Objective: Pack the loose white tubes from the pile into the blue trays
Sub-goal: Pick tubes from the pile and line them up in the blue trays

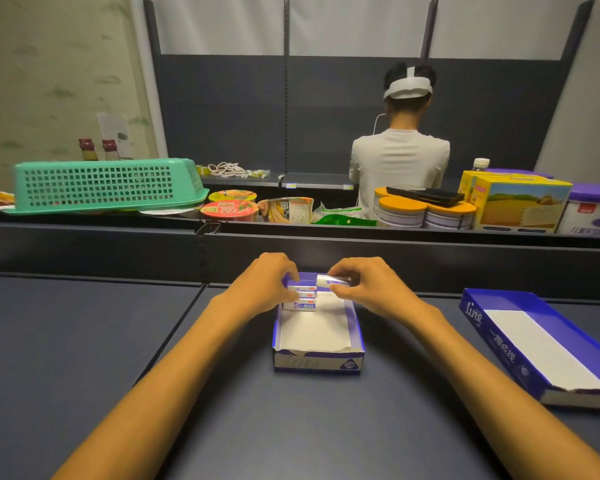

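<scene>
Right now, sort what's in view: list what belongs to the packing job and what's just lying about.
Job: left hand, right hand, held tube, packed tubes, near tray, spare tray.
Lying about: basket, noodle cups, tins, yellow box.

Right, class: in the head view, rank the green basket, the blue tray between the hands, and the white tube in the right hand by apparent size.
1. green basket, though it sits farther back
2. blue tray
3. white tube, pinched by the right hand

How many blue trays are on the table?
2. One tray lies in the middle, under both hands; the other tray lies at the right, holding no tubes. None seems hidden.
</scene>
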Tool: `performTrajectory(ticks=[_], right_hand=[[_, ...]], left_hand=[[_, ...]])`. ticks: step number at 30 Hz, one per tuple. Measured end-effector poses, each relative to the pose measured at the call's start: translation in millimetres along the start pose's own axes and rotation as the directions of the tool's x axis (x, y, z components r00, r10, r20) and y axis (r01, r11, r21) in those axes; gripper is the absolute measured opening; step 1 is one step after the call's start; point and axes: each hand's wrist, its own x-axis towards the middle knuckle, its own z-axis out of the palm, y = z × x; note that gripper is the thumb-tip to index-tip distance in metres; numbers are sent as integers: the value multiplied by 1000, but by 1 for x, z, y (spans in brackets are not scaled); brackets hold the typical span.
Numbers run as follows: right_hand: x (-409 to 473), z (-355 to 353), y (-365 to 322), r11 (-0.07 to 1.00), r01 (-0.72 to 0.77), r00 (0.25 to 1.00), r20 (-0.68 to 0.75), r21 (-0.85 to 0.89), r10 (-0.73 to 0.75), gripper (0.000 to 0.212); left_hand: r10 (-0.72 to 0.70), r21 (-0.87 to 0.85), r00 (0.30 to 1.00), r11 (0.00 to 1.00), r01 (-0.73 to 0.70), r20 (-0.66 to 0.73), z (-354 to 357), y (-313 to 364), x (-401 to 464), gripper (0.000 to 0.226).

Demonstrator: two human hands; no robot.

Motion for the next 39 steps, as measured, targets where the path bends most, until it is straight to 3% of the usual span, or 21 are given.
performTrajectory(ticks=[5, 13, 28, 35, 39], right_hand=[[7, 11, -21, 990, 105, 993, 60, -92, -100, 28], [13, 36, -38, 927, 246, 964, 173, -282, -204, 27], [15, 42, -43, 913, 243, 964, 182, -327, -191, 25], [15, 40, -39, 944, 195, 969, 200, -268, -144, 30], [15, 21, -41, 967, 128, 988, 116, -220, -104, 36]], left_hand=[[12, -2, 998, 1000, -13, -59, -15, -17, -15, 45], [2, 77, 1000, 997, 0, -28, -14, -35, -29, 54], [34, 94, 999, 995, -35, 18, -14, -28, -27, 40], [27, 105, 999, 994, -30, 25, -12, -30, -28, 44], [28, 129, 999, 991, -31, 21, -21, -34, -33, 43]])
